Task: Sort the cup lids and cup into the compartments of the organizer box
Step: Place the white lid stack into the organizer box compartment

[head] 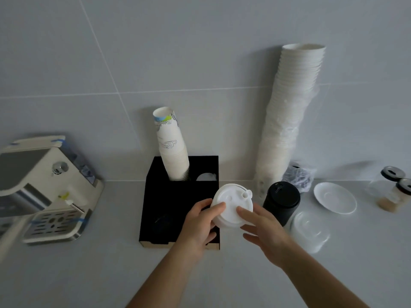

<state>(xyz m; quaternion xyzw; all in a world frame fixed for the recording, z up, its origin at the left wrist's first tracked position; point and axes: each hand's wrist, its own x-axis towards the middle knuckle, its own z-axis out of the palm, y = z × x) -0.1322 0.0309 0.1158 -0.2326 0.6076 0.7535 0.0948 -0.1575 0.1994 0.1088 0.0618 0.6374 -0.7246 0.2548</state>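
Note:
A black organizer box (160, 196) sits on the counter against the wall. Its back-left compartment holds a leaning stack of paper cups (172, 147); the back-right one holds white lids (206, 177). A stack of white cup lids (232, 205) is held over the box's right side. My left hand (200, 225) grips it from the left with the thumb on top. My right hand (260, 227) touches its right edge with the thumb, the other fingers spread. A stack of black lids (281, 201) and clear lids (309, 230) stand to the right of the box.
A coffee machine (44, 187) stands at the left. A tall stack of white cups (287, 121) leans on the wall, with a plastic bag (299, 176) at its foot. A white saucer (334, 197) and two glass jars (393, 190) are at the right.

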